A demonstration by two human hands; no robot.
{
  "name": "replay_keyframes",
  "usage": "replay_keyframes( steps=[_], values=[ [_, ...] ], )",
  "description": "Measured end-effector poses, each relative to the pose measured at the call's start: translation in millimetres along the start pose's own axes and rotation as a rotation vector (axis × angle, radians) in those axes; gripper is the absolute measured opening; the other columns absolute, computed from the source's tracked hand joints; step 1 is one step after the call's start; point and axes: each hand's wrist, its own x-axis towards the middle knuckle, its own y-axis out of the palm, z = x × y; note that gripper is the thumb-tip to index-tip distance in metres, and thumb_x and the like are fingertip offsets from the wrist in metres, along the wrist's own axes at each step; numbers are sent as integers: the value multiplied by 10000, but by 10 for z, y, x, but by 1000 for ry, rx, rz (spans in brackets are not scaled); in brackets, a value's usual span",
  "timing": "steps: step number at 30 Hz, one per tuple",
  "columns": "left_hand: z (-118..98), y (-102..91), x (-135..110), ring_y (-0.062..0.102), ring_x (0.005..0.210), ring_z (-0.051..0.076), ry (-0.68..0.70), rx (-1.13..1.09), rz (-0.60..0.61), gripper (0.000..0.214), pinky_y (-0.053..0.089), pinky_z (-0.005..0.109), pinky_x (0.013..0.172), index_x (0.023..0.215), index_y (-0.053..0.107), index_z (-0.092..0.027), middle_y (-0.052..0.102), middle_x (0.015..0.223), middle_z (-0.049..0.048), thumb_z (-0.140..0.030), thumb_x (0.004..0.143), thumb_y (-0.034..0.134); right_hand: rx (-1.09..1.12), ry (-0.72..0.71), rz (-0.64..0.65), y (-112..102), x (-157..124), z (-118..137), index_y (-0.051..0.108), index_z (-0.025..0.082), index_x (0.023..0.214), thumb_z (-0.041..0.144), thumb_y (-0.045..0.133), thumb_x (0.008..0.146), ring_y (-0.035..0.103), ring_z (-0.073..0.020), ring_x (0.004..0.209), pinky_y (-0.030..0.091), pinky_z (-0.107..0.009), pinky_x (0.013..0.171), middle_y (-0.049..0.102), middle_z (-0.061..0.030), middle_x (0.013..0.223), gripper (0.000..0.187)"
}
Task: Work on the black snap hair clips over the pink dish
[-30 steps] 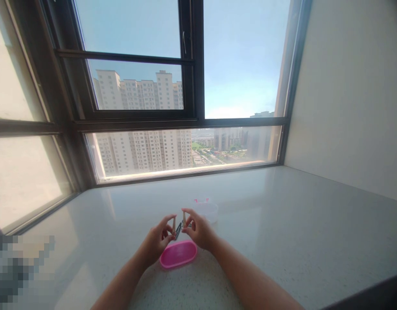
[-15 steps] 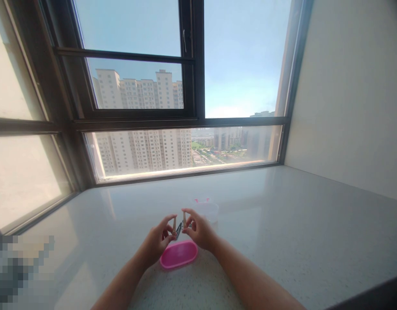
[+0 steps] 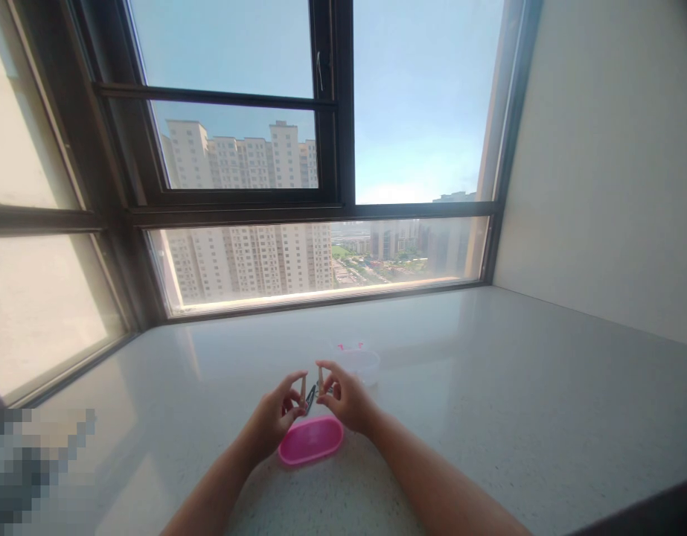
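Observation:
My left hand (image 3: 275, 415) and my right hand (image 3: 347, 398) are raised together just above the pale stone sill (image 3: 488, 387). Each pinches one end of a small object with tan ends and a dark metal middle (image 3: 311, 391); it is too small to name. Right below the hands a pink oval lid (image 3: 311, 440) lies flat on the sill. Behind my right hand stands a small clear plastic tub (image 3: 361, 362) with pink clips at its rim, partly hidden by my fingers.
A dark-framed window (image 3: 326, 201) runs along the far edge of the sill and the left side. A plain wall (image 3: 600, 164) closes the right side. A dark edge (image 3: 644, 506) cuts the sill at the lower right. A pixelated patch (image 3: 36, 461) covers the lower left.
Almost nothing differs. Both hands keep the same pinch on the small object, and the view has shifted by a few pixels.

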Motion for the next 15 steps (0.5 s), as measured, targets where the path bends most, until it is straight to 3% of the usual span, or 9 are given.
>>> replay_keyframes(
  steps=[15],
  values=[
    [-24,-3,-5,558,603,117,-13,1,-8,533,435,222,597,1258,412,-212,641,771,4,-139,739,506,21,12,14,-6,-8,5,436,233,1238,105,660,685,373,-40,458,305,-166,449,590,29,763,610]
  ],
)
